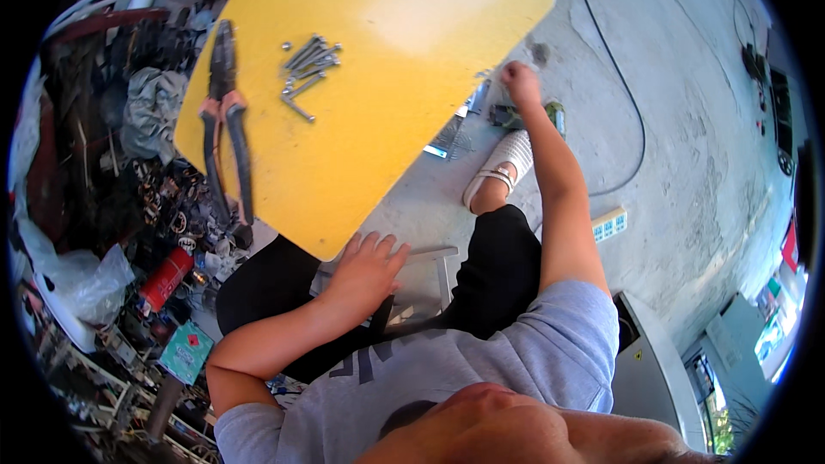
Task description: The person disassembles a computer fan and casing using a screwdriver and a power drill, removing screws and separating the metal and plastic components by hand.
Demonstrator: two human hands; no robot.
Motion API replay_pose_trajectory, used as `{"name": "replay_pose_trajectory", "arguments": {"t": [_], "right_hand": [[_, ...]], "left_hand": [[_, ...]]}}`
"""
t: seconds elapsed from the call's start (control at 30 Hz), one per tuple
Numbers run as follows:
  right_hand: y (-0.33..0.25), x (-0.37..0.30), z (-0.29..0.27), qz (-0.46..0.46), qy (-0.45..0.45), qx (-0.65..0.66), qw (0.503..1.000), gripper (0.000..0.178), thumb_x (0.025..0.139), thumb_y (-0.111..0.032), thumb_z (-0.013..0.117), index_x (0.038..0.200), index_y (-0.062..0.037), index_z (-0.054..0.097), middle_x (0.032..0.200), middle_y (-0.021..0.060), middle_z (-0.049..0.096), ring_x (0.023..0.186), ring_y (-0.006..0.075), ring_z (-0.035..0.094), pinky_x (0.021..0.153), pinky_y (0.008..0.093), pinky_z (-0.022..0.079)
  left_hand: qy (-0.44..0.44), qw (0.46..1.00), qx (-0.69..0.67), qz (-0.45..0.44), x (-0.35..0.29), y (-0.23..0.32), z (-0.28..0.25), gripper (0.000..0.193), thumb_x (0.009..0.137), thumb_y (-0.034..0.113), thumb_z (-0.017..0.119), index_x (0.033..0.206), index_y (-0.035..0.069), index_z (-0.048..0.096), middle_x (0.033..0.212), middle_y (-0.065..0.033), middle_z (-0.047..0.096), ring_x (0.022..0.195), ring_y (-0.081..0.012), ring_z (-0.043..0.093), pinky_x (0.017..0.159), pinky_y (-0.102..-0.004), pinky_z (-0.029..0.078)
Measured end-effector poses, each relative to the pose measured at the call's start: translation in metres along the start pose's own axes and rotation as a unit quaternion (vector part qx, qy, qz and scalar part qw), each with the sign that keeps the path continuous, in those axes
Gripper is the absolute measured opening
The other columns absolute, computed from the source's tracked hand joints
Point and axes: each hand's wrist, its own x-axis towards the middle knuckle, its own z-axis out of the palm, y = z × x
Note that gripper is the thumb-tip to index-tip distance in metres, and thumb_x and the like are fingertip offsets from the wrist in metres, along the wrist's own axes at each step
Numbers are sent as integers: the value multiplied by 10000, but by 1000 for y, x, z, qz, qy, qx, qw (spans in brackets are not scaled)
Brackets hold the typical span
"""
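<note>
My left hand (368,268) lies with its fingers stretched and spread beside the near corner of a yellow tabletop (412,94); nothing is in it. Out past the tabletop's right edge, my right hand (521,84) is closed, its fingers curled; whatever it may hold is hidden. On the yellow surface a small pile of metal bolts (306,60) lies toward the far left, with a loose nut or bolt end beside it. Left of the bolts, along the edge, rest large pliers (225,112) with black and orange handles. They are apart from both hands.
Scrap parts, a red cylinder (166,279), a green box (186,352) and plastic bags (90,283) crowd the left floor. Below my right hand lies a dark green tool-like object (507,116). A black cable (632,94) and a white power strip (609,224) lie on the concrete floor at right.
</note>
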Motion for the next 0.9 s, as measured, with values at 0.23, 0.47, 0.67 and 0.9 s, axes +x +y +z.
{"name": "replay_pose_trajectory", "arguments": {"t": [0.23,0.47,0.67,0.9], "right_hand": [[-221,-26,-222,-193,374,438,794,43,900,-20,637,939,-11,653,927,51,693,809,101,617,726,239,499],[-376,-94,-255,-550,128,80,822,178,773,-103,745,941,-127,693,871,1,711,762,182,666,645,306,497],[-389,-104,-251,-533,109,88,834,189,781,-98,764,966,-99,724,912,31,728,780,188,675,684,285,492],[-243,-47,-216,-127,374,495,774,179,1006,-203,489,990,-40,561,830,63,612,689,104,552,595,238,437]], "left_hand": [[50,998,13,24,-8,5,12,619,814,341,705,1340,89,495,1257,-133,521,1202,-333,458,1029,-506,346],[85,995,56,10,-10,1,23,643,772,385,735,1301,88,521,1203,-120,550,1176,-321,480,1004,-494,360],[81,996,44,7,-9,-4,23,649,761,375,743,1299,88,521,1225,-126,562,1186,-322,491,1000,-494,372],[60,998,19,23,-22,2,18,627,796,350,717,1326,90,508,1284,-127,530,1211,-328,479,1032,-504,352]]}}
